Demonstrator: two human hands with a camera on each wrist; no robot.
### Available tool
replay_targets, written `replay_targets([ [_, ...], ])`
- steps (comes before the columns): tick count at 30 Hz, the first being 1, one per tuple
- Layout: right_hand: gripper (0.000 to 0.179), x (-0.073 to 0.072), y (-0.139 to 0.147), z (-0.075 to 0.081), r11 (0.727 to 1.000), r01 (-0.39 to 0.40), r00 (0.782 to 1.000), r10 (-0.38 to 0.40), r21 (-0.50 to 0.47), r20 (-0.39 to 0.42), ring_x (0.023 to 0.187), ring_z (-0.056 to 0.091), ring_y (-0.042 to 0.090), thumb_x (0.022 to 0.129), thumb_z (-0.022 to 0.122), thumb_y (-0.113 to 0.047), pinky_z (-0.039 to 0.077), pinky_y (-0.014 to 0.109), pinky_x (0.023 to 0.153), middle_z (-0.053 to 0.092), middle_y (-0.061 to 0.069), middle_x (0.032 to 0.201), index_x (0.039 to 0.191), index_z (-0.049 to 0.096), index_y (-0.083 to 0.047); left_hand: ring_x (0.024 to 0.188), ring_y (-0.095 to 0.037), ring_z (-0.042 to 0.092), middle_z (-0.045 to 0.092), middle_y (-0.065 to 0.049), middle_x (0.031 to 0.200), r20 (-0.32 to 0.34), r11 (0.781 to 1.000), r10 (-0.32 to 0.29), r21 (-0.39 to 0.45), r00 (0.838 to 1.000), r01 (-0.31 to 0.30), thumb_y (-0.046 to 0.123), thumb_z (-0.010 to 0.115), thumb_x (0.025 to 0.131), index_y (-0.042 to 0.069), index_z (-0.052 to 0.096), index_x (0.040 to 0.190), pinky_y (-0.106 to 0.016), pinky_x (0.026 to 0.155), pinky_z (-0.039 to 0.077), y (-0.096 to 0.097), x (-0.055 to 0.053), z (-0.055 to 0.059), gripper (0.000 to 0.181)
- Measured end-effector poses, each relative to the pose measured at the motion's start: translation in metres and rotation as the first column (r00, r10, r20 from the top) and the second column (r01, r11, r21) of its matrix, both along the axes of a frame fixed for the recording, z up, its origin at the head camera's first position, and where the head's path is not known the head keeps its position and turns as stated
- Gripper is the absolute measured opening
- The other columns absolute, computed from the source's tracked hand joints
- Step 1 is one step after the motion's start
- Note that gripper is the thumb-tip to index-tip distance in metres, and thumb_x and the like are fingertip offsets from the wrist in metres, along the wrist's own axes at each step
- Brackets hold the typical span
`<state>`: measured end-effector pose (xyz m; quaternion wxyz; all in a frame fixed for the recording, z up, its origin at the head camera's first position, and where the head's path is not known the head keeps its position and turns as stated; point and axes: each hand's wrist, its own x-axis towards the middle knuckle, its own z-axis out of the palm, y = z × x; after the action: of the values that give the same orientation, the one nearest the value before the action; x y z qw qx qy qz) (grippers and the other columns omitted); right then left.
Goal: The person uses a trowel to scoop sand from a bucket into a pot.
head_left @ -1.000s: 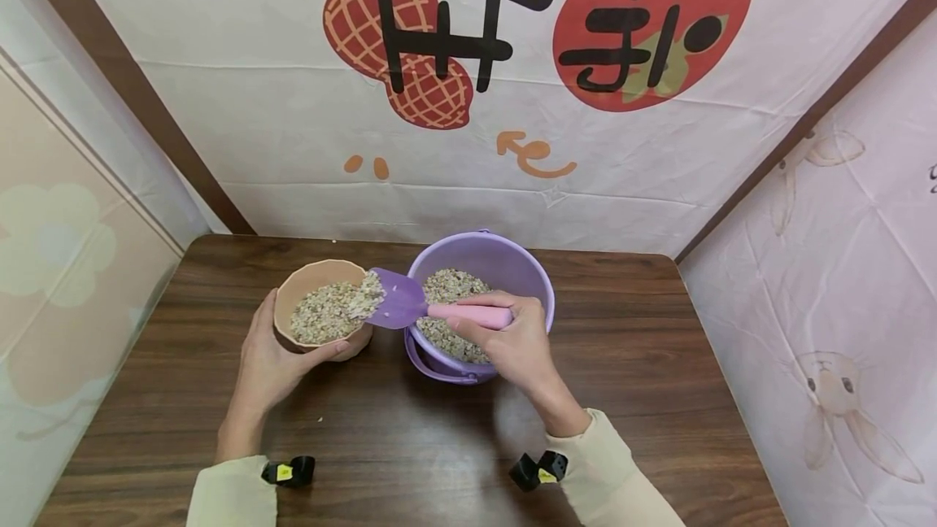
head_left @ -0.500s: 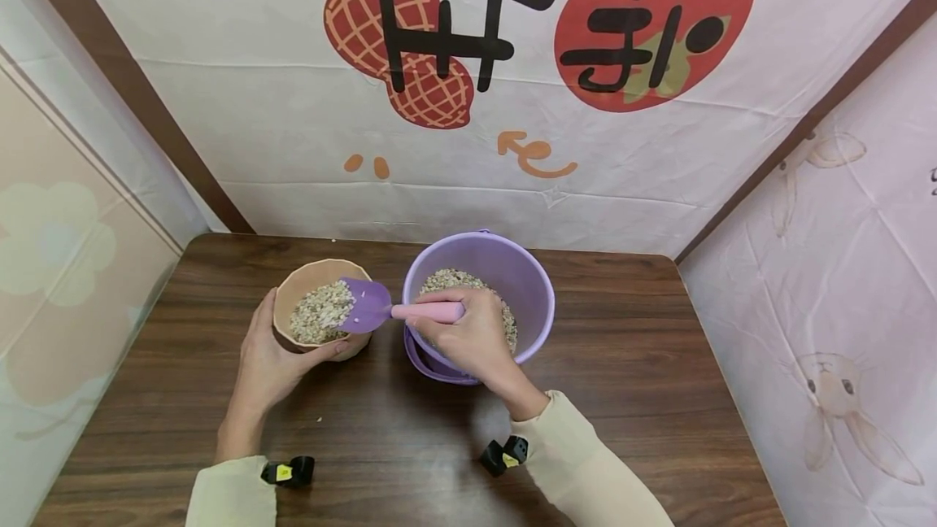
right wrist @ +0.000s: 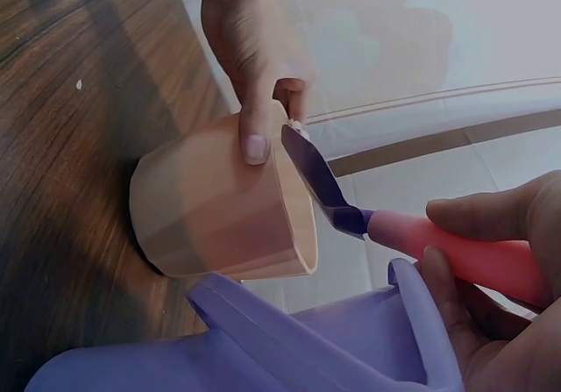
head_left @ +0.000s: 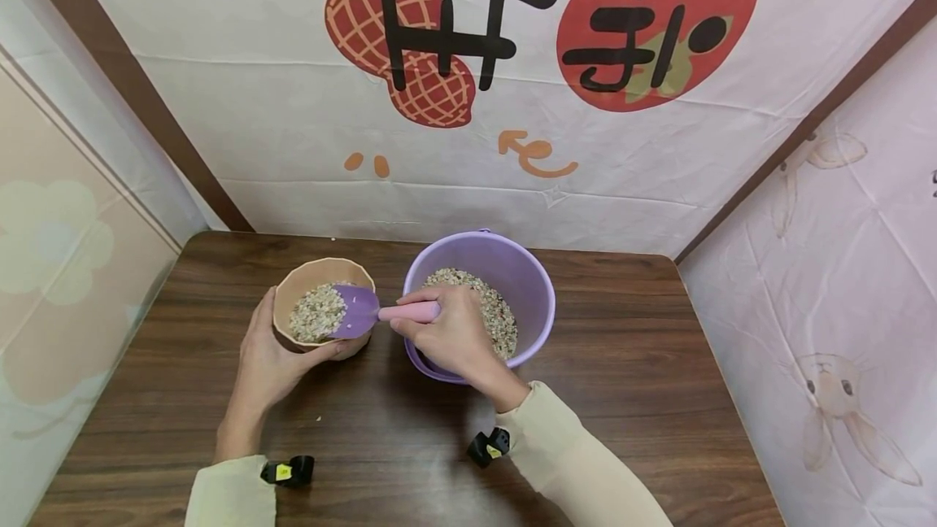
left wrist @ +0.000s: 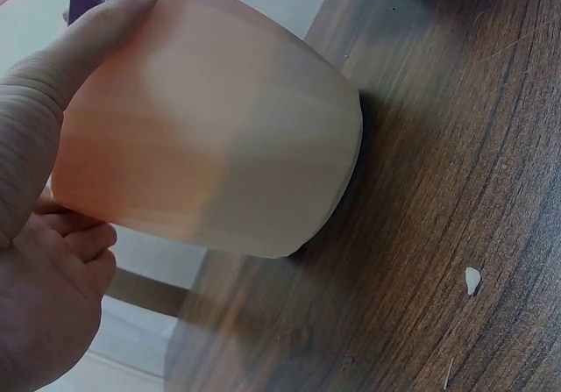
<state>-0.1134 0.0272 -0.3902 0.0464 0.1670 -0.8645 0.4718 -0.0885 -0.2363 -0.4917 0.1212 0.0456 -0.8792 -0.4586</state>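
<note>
My left hand [head_left: 274,356] grips a peach-coloured faceted pot [left wrist: 210,120] at the left of the table, thumb along its near side just under the rim. Pale, gravel-like grains [head_left: 315,314] lie in it. With my right hand [head_left: 450,332] I hold the pink handle [right wrist: 456,252] of a small purple shovel [head_left: 359,311]. Its blade is over the pot's right rim, with its tip tilted in among the grains. In the right wrist view the blade [right wrist: 320,177] slants across the pot's mouth. Below my right hand stands a purple bucket [head_left: 530,299], partly filled with similar grains.
The bucket's lowered handle [right wrist: 289,339] crosses the lower right wrist view. One pale grain [left wrist: 472,280] lies on the brown wooden table [head_left: 622,397]. A printed white cloth [head_left: 439,202] hangs behind the table's back edge.
My right hand has moved left with the shovel, from beside the pot's rim to over its opening, and the heap on the blade has slid down into the pot. My left hand stays in place.
</note>
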Motion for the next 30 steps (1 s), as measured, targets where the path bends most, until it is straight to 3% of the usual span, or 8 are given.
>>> replay_targets([
  [13, 0.015, -0.009, -0.006, 0.003, 0.986, -0.095, 0.991, 0.107, 0.134, -0.086, 0.081, 0.064, 0.009, 0.078, 0.087, -0.016, 0.048, 0.024, 0.077, 0.074, -0.005, 0.084, 0.092, 0.083, -0.015, 0.140, -0.053, 0.032, 0.028, -0.031, 0.157, 0.029, 1.000, -0.013, -0.027, 0.999, 0.014, 0.026, 0.099, 0.063, 0.002, 0.013, 0.162, -0.072, 0.109, 0.027, -0.002, 0.000, 0.004, 0.132],
  [21, 0.016, -0.012, -0.003, 0.011, 0.967, -0.138, 0.971, 0.175, 0.214, -0.165, 0.080, 0.067, 0.014, 0.077, 0.087, -0.012, 0.050, 0.026, 0.072, 0.074, -0.001, 0.085, 0.092, 0.082, -0.013, 0.139, -0.050, 0.034, 0.033, -0.028, 0.155, 0.018, 1.000, -0.001, -0.026, 1.000, 0.002, 0.032, 0.099, 0.062, 0.006, 0.017, 0.162, -0.071, 0.108, 0.030, 0.000, -0.001, 0.003, 0.132],
  [30, 0.015, -0.012, 0.002, 0.019, 0.943, -0.157, 0.953, 0.223, 0.293, -0.205, 0.086, 0.067, 0.009, 0.080, 0.084, -0.012, 0.050, 0.030, 0.081, 0.073, -0.006, 0.090, 0.094, 0.082, -0.016, 0.142, -0.049, 0.032, 0.030, -0.026, 0.158, 0.050, 1.000, 0.006, -0.020, 0.999, -0.005, 0.038, 0.098, 0.063, 0.009, 0.014, 0.163, -0.072, 0.108, 0.029, 0.000, 0.001, 0.005, 0.134],
])
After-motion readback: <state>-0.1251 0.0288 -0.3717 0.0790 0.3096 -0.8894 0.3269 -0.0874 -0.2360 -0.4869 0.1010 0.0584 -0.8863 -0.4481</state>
